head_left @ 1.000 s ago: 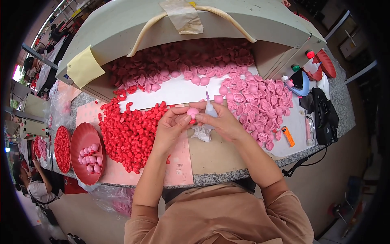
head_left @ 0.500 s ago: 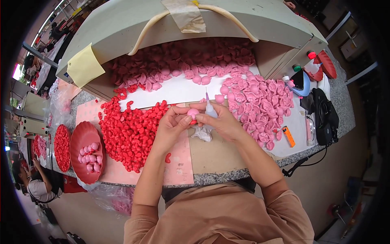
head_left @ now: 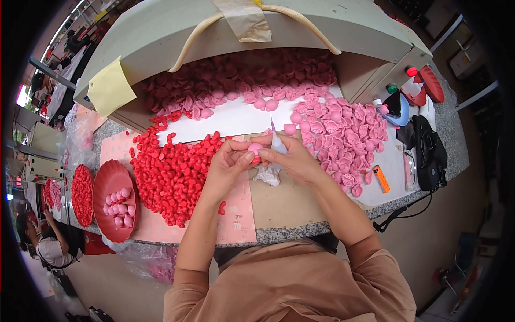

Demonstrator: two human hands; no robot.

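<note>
Pinching a pink ball (head_left: 255, 147) and red piece (head_left: 256, 160) between left hand (head_left: 227, 164) and right hand (head_left: 298, 162), bottle (head_left: 277, 144) also in the right, I judge those in the dish (head_left: 102, 188) done, red heap (head_left: 170, 182) and pink heap (head_left: 343, 137) remaining.

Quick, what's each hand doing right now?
Left hand: closed, pinching the pink ball and red piece.
Right hand: closed, holding the needle-tipped bottle, thumb at the ball.

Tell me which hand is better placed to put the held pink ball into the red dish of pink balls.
Likely the left hand: it grips the pink ball and is nearer the red dish. The right hand is farther off and holds the bottle.
</note>
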